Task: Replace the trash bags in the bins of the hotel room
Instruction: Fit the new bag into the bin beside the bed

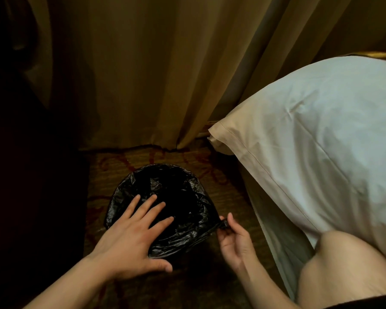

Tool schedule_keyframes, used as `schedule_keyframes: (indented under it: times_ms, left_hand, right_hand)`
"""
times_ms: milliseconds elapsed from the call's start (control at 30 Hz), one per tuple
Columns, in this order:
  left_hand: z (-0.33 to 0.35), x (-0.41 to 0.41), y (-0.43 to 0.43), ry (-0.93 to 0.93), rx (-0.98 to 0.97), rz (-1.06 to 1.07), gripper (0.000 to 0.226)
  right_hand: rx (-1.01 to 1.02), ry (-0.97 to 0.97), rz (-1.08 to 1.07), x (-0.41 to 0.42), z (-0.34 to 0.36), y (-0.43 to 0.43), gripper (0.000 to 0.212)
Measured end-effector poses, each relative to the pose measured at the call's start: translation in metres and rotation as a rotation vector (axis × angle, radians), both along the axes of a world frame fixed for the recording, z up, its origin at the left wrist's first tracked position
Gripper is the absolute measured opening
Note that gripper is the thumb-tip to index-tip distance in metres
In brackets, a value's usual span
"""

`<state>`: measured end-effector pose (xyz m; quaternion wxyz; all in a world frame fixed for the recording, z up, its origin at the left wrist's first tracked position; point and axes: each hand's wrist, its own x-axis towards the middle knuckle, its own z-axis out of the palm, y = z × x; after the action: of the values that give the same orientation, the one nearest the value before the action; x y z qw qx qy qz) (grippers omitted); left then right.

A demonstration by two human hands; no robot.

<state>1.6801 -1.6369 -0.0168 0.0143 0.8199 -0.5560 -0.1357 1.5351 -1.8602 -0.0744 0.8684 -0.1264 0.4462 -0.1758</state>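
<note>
A round bin stands on the carpet, lined with a black trash bag (178,192) whose crinkled edge folds over the rim; the bin's own wall is hidden under the plastic. My left hand (132,237) lies flat on the near left rim with its fingers spread over the opening and holds nothing. My right hand (234,239) is at the bin's right side, its fingertips pinching a twisted bunch of the bag's edge pulled out from the rim.
Tan curtains (143,74) hang to the floor behind the bin. A bed with a white pillow (310,141) overhangs on the right, close to the bin. My bare knee (343,268) is at the lower right. Dark furniture (20,175) fills the left. Patterned carpet (221,175) surrounds the bin.
</note>
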Motion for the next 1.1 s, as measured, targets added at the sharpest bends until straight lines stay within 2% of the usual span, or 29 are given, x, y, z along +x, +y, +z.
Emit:
schedule_keyframes:
  times_ms: [133, 233, 433, 533, 633, 733, 800, 867, 967, 1033, 1100]
  left_hand:
    - [0.003, 0.002, 0.003, 0.072, -0.128, 0.064, 0.096]
    - [0.003, 0.005, 0.003, 0.082, -0.22, 0.169, 0.085]
    - [-0.005, 0.007, -0.001, 0.05, -0.219, 0.222, 0.08]
    - [-0.008, 0.007, 0.0, 0.029, -0.219, 0.225, 0.077]
    - [-0.007, 0.008, -0.002, -0.051, -0.204, 0.248, 0.077]
    - [-0.004, 0.011, -0.005, -0.127, -0.186, 0.358, 0.08]
    - [-0.007, 0.014, -0.005, -0.134, -0.167, 0.422, 0.084]
    - [-0.012, 0.016, -0.005, -0.123, -0.148, 0.455, 0.086]
    - [-0.016, 0.018, -0.007, -0.116, -0.131, 0.445, 0.086]
    - [-0.016, 0.017, -0.008, -0.128, -0.111, 0.437, 0.085]
    - [-0.015, 0.017, -0.008, -0.126, -0.111, 0.448, 0.085]
  right_hand:
    - [-0.077, 0.022, 0.047, 0.003, -0.001, -0.008, 0.018]
    - [-0.054, -0.053, 0.089, 0.0, 0.001, -0.01, 0.026]
    - [-0.08, -0.107, 0.182, 0.002, 0.001, -0.011, 0.023]
    - [-0.242, 0.076, 0.245, 0.009, 0.005, -0.013, 0.007]
    - [-0.562, 0.334, 0.439, 0.011, 0.003, -0.014, 0.013]
    - [-0.865, 0.51, 0.602, 0.017, 0.003, -0.017, 0.01]
    - [-0.977, 0.606, 0.749, 0.024, 0.004, -0.022, 0.02]
    - [-0.955, 0.633, 0.85, 0.03, 0.003, -0.025, 0.025]
    - [-0.813, 0.539, 0.937, 0.038, 0.006, -0.023, 0.017]
    - [-0.767, 0.456, 0.911, 0.04, 0.007, -0.017, 0.021]
    - [-0.85, 0.409, 0.833, 0.038, 0.005, -0.009, 0.017]
